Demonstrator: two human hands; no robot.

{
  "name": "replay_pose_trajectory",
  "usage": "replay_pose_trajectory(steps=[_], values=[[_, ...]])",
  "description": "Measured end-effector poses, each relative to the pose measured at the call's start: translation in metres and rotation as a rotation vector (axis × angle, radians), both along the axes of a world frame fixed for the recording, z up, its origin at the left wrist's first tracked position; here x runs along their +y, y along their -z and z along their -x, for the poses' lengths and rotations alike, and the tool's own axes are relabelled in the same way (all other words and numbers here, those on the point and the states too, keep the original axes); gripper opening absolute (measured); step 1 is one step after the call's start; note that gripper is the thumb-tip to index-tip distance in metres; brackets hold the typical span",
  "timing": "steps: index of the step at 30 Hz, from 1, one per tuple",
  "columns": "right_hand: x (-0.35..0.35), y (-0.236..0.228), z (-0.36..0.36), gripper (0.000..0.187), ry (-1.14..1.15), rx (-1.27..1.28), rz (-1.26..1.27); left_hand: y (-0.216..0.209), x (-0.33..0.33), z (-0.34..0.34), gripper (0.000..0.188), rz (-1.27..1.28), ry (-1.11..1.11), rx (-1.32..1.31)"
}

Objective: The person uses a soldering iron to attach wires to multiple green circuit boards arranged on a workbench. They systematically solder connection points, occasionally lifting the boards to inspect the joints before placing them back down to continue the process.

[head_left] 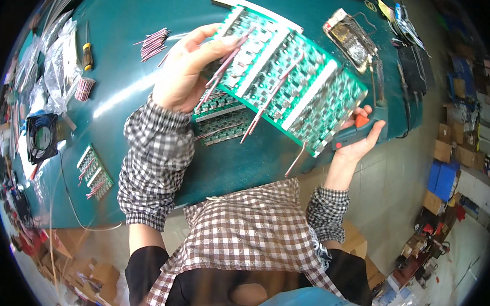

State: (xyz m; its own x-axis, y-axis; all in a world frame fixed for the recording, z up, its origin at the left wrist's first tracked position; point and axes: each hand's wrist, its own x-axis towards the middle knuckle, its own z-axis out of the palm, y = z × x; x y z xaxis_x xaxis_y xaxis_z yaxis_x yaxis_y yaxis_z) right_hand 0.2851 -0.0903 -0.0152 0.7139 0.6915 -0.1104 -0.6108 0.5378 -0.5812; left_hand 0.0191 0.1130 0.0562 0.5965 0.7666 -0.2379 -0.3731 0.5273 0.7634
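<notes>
My left hand (191, 63) is closed on the left end of a green circuit board panel (287, 73), which is raised and tilted above the table. Pink and dark wires (272, 102) hang from the panel. At its right end, my right hand (357, 141) wraps round a grey pistol-shaped tool (352, 140) with a red trigger; whether those fingers also touch the panel, I cannot tell. Beneath the panel lies another green board (221, 127) with wires, partly hidden.
The green table (119, 22) bears a wire bundle (153, 44), a screwdriver (87, 56), a bundle of cut wires (84, 89), a black fan (41, 137) and a small board (95, 172). A scorched metal tray (349, 40) sits back right. Cardboard boxes (469, 154) stand beyond.
</notes>
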Motion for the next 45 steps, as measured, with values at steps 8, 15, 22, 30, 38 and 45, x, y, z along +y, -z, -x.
replay_pose_trajectory(steps=[8,15,22,30,38,45], values=[[-0.002,0.007,-0.007,0.043,-0.103,0.049,-0.103,0.02,0.044,-0.038,0.033,-0.284,0.4,0.258],[-0.003,0.002,-0.005,0.045,-0.088,0.073,-0.087,0.029,0.059,-0.018,0.029,-0.02,0.341,0.114],[-0.008,0.004,-0.005,0.044,-0.094,0.011,0.015,0.019,0.047,-0.007,0.033,0.162,0.237,-0.06],[-0.005,-0.001,0.001,0.047,0.017,-0.082,0.172,0.005,0.042,-0.008,0.03,0.111,0.218,-0.109],[-0.003,-0.001,0.001,0.045,0.033,-0.115,0.177,-0.005,0.035,-0.006,0.029,0.14,0.173,-0.118],[-0.005,0.001,0.0,0.044,0.037,-0.096,0.197,-0.006,0.035,-0.004,0.029,0.12,0.19,-0.101]])
